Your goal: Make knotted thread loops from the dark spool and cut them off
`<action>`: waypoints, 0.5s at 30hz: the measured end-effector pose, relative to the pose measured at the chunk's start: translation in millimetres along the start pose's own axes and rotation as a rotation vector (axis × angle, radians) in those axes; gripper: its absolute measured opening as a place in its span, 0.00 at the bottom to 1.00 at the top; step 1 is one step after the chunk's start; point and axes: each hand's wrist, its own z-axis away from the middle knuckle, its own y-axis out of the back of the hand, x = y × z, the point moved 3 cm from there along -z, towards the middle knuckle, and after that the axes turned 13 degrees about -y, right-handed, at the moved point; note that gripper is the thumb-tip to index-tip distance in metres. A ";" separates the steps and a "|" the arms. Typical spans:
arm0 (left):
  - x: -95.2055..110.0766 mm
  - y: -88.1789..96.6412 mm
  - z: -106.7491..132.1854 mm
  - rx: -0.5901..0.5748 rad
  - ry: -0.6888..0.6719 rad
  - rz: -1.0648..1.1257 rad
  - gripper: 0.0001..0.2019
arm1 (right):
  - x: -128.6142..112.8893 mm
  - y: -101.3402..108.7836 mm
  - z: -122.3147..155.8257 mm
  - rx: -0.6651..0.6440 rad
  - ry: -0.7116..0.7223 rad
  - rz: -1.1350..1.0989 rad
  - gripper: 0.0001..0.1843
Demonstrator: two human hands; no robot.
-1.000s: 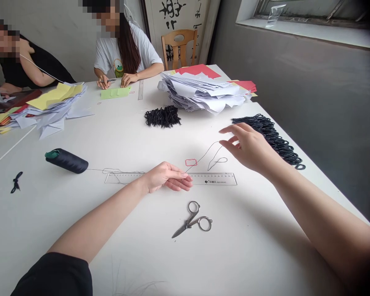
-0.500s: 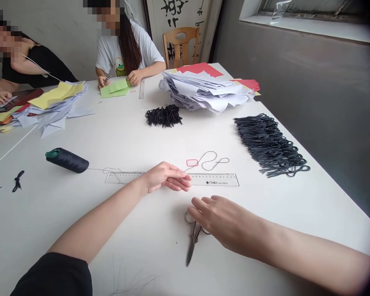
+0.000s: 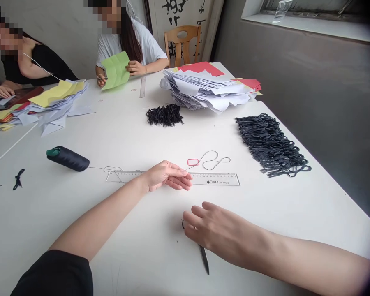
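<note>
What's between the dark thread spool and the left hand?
Head view: a thin thread runs from the spool toward the left hand, with loose loops lying over the clear ruler at its left end, on the white table.

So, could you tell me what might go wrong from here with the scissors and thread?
The scissors lie under the right hand with the blade tip pointing back at the person; a hasty lift could nick skin. The left hand alone seems to pin the thread on the ruler; if it shifts, the thread may slip. The loose loops beyond the ruler could snag.
</note>
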 end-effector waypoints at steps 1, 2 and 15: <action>-0.1 -0.1 -0.3 -0.001 -0.001 0.000 0.15 | 1.3 -1.0 0.3 -0.007 -0.033 0.025 0.03; -0.3 -0.2 -0.5 -0.002 -0.002 0.001 0.15 | 2.4 -2.1 0.7 -0.024 -0.057 0.041 0.02; -0.4 -0.5 0.3 -0.002 -0.017 0.020 0.14 | 9.8 -1.6 -8.0 -0.232 -0.192 -0.266 0.04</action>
